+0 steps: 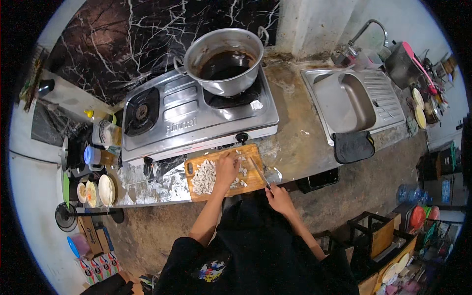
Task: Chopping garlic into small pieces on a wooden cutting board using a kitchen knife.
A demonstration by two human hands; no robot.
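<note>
A wooden cutting board (254, 173) lies at the counter's front edge, with many small pale chopped pieces (204, 177) heaped on its left half and more scattered near the middle. My left hand (227, 167) rests over the board among the pieces, its fingers bent; whether something is under the fingertips cannot be told. At the board's right side, my right hand (279, 198) grips the handle of a kitchen knife (261, 172). The blade slants up and left over the board, apart from my left hand.
Behind the board stands a two-burner Rinnai gas stove (177, 121) with a metal pot (225, 83) of dark liquid on its right burner. A steel sink (328, 107) with a dark cloth (354, 146) lies to the right. Bowls (107, 190) and jars (93, 155) stand left.
</note>
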